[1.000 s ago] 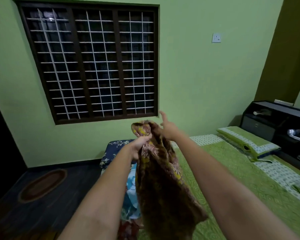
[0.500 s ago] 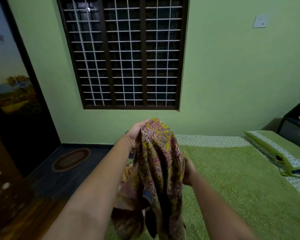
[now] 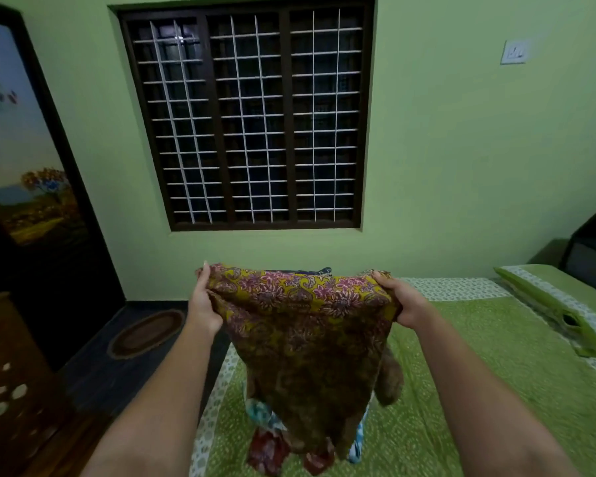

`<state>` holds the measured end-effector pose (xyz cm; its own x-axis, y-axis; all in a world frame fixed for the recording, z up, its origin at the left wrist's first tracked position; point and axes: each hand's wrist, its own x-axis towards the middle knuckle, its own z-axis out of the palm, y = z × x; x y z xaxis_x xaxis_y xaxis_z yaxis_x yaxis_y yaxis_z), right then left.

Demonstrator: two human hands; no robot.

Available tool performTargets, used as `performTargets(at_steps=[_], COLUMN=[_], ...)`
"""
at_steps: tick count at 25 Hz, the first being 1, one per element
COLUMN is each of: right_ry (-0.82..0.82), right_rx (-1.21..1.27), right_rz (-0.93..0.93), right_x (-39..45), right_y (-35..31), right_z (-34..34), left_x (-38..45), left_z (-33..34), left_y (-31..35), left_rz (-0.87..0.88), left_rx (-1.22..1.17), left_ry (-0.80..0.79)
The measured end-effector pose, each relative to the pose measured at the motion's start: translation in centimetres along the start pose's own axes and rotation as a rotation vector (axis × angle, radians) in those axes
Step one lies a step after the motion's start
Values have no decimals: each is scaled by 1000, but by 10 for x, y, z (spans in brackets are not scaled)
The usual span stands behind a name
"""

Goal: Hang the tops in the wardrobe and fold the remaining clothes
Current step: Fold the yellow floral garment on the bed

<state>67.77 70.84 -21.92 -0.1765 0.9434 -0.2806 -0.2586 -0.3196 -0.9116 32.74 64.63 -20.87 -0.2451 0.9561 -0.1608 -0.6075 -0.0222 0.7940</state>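
— What are the hands doing?
— The left hand and right hand are gripping the floral garment by its top corners, fingers curled around cloth.
— Where?
— It is hanging mid-frame over the green bed.

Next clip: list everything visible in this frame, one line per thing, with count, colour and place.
floral garment: 1, mustard with pink flowers, held up over the bed
clothes pile: several, red and light blue, on the bed behind the garment
bed: 1, green patterned cover, right
pillow: 1, green with white border, far right
window: 1, dark frame, white grille, wall centre
oval rug: 1, brown, floor left
wall switch: 1, white, upper right
left hand: grips the garment's left top corner
right hand: grips the right top corner
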Motion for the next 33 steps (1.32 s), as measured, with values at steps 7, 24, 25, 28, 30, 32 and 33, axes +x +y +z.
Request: performTargets(at_steps=[7, 24, 25, 28, 30, 32, 33], right_ry=[170, 469, 498, 515, 340, 153, 95], right_rx=[-358, -1186, -1222, -985, -627, -431, -438], right_rz=[104, -178, -164, -139, -48, 108, 150], right_x=[20, 38, 37, 37, 35, 25, 22], right_y=[-31, -46, -44, -35, -31, -28, -27], right_z=[-19, -36, -35, -41, -46, -46, -47], left_x=[36, 82, 86, 88, 81, 80, 83], left_z=[-34, -36, -40, -46, -46, -50, -53], left_y=[37, 24, 23, 20, 26, 34, 36], left_rz=[-307, 471, 419, 81, -191, -342, -368], left_rx=[468, 1527, 1498, 1188, 1056, 1144, 1237], left_ry=[114, 145, 152, 97, -44, -196, -240])
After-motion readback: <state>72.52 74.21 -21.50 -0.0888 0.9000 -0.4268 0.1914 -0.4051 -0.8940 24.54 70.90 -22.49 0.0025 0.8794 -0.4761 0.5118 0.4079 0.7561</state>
